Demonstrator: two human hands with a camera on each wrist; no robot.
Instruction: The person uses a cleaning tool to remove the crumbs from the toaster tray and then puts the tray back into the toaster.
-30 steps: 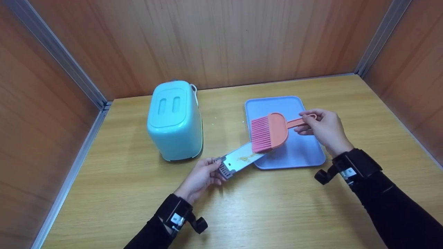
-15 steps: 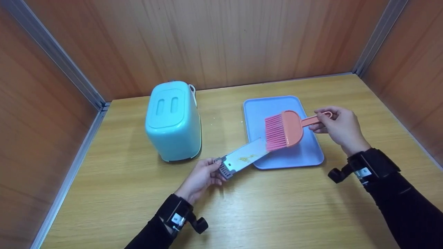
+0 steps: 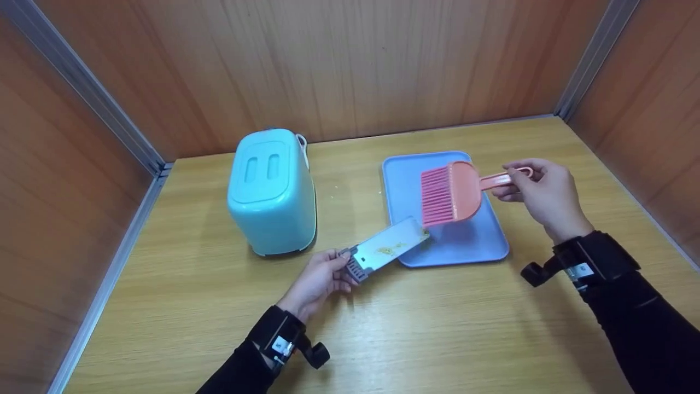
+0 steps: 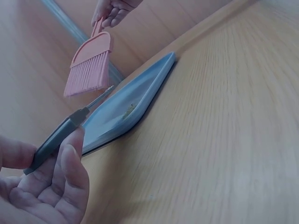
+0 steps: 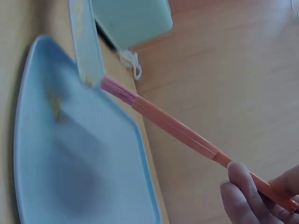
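Two hands are working from the head view: the left hand (image 3: 317,282) is pinching the grey handle of a flat dustpan (image 3: 387,249), which is pointing up and right onto the blue tray (image 3: 465,246). The right hand (image 3: 547,194) is gripping the pink brush (image 3: 451,192), bristles hanging just above the dustpan's far end.

From the left wrist, the brush (image 4: 88,67) is floating past the dustpan (image 4: 60,135).

From the right wrist, fingers (image 5: 245,191) are curling round the brush handle (image 5: 187,135), bristles toward the dustpan (image 5: 86,44).
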